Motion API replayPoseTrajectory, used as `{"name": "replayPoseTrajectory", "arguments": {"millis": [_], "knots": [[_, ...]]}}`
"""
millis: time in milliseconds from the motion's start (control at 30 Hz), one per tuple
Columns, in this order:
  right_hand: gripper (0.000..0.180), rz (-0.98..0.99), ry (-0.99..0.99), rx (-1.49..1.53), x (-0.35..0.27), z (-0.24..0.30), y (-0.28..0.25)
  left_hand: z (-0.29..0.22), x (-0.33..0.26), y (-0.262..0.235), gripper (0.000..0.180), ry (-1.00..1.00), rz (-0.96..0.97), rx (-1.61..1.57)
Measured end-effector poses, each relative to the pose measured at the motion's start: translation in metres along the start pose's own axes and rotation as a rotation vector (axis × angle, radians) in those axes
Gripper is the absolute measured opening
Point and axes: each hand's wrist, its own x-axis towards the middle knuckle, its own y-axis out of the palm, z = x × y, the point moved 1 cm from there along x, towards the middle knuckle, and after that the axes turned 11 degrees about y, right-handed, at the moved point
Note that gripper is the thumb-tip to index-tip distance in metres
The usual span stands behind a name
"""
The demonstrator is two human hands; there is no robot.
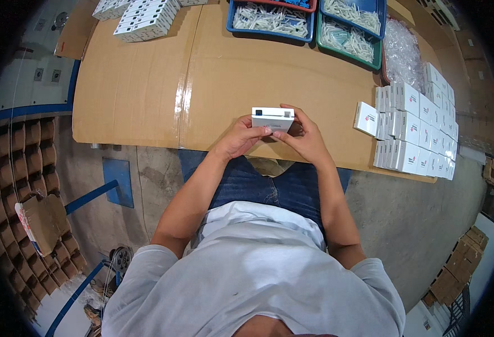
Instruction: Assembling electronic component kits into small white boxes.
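A small white box (pixel 273 121) is held up just above the front edge of the cardboard-covered table (pixel 129 90). My left hand (pixel 242 136) grips its left side, the thumb lying on the near face. On the other side my right hand (pixel 307 137) closes around it, thumb at the lower edge and fingers behind the right corner. A dark square and a paler square mark the two ends of the box's upper side. The fingers behind the box are partly hidden.
Stacks of white boxes (pixel 410 128) fill the table's right end, with one box (pixel 365 118) lying beside them. More white boxes (pixel 146 21) lie far left. Blue (pixel 272 35) and green trays (pixel 351 53) of small white pieces stand at the back, near clear plastic bags (pixel 402 53).
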Motion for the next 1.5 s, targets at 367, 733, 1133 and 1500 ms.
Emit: {"name": "replayPoseTrajectory", "arguments": {"millis": [367, 733, 1133, 1500], "knots": [[0.038, 0.148, 0.015, 0.141, 0.0, -0.01, -0.006, 0.009, 0.003, -0.009, 0.035, 0.026, 0.122, 0.048], [0.033, 0.142, 0.025, 0.144, -0.006, -0.007, -0.017, -0.009, -0.002, 0.015, 0.036, 0.207, 0.091, 0.536], [0.035, 0.147, -0.146, -0.013, -0.033, 0.053, -0.017, -0.078, -0.038, 0.082, 0.037, 0.417, 0.138, 0.507], [0.04, 0.071, -0.296, 0.063, -0.046, 0.074, -0.01, -0.072, -0.039, 0.086, 0.034, 0.583, 0.111, 0.585]]}}
